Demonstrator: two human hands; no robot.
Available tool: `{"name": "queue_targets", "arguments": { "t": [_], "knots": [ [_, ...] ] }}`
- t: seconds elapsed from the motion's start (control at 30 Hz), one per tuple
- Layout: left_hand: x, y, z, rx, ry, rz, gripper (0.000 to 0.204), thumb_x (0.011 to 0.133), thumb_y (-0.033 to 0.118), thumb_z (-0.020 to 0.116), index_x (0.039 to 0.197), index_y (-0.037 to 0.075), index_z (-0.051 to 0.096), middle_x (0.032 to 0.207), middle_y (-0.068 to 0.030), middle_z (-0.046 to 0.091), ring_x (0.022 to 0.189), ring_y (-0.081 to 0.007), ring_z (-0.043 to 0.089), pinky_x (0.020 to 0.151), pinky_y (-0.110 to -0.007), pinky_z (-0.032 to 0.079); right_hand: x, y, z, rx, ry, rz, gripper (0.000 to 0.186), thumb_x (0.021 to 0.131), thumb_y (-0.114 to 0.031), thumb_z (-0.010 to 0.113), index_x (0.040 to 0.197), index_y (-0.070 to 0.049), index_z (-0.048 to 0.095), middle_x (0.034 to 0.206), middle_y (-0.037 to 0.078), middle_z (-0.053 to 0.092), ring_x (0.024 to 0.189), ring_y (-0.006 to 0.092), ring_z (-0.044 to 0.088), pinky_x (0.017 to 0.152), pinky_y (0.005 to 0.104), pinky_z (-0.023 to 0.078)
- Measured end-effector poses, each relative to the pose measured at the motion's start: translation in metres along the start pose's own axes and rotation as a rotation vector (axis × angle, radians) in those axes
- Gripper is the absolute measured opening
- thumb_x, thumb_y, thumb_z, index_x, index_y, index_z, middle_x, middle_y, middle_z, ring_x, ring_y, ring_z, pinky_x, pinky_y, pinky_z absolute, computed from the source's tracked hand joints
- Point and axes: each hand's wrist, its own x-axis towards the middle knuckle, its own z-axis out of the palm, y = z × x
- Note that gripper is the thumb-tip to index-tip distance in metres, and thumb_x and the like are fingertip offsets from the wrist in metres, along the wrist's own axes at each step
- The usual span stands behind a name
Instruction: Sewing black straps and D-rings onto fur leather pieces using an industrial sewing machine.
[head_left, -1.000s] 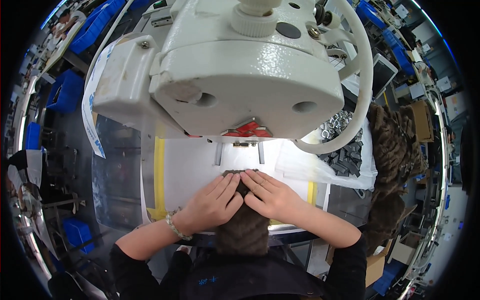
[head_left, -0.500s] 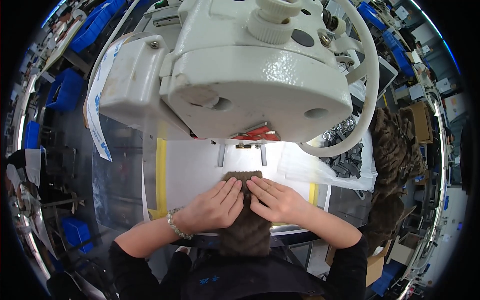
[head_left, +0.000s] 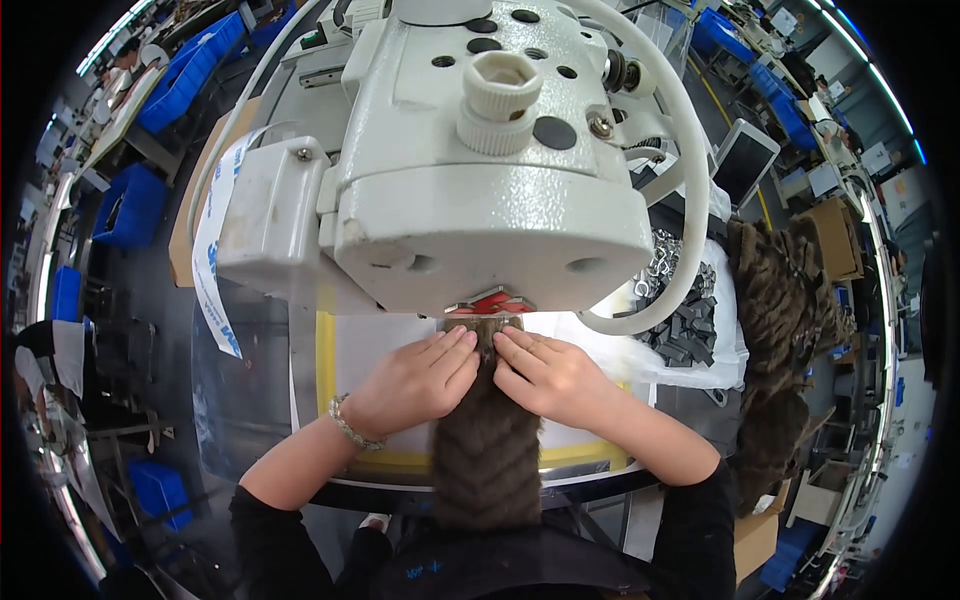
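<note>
A long brown fur strip [head_left: 485, 450] lies on the white work surface, its far end under the head of a white sewing-type machine [head_left: 490, 220] and its near end hanging over the table edge. My left hand [head_left: 425, 375] presses on the strip's left side with fingers stretched and side by side, its thumb mostly hidden. On the right side, my right hand [head_left: 550, 375] rests the same way, thumb on the fur. Both sets of fingertips are just short of the red-marked guard [head_left: 495, 300] on the machine. The machine head hides the strip's far edge.
A clear plastic bag [head_left: 725, 345] holds dark clips [head_left: 685, 335] and metal rings [head_left: 660, 265] right of the machine. More brown fur [head_left: 780, 300] hangs at the far right. A white hose [head_left: 697, 200] curves beside the machine head. Blue bins [head_left: 130, 205] stand at left.
Both hands have slid forward with the fur strip, bringing its far end beneath the machine head. The view has shifted, showing more of the machine's top.
</note>
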Motion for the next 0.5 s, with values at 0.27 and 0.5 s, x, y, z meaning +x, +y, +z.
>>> {"name": "queue_targets", "arguments": {
  "t": [0.27,0.5],
  "knots": [
    [0.003,-0.008,0.007,0.142,0.033,0.03,0.017,0.077,0.007,0.067,0.092,-0.001,0.066,0.104,-0.0152,0.067,0.091,-0.0241,0.066,0.079,-0.033,0.056,-0.002,0.004,0.016,-0.125,0.1,0.037,0.012,0.068,-0.006,0.062,0.079,-0.002,0.06,0.095,0.017,0.067,0.091,0.0253,0.068,0.07,0.0305,0.056],
    [0.003,-0.01,0.013,0.162,0.048,0.013,0.014,0.077,0.006,0.067,0.089,-0.001,0.066,0.098,-0.0125,0.067,0.088,-0.0203,0.066,0.074,-0.03,0.055,-0.001,0.008,0.018,-0.154,0.107,0.024,0.019,0.064,-0.006,0.062,0.082,-0.001,0.061,0.095,0.014,0.066,0.084,0.0236,0.067,0.069,0.0312,0.054]
  ]
}}
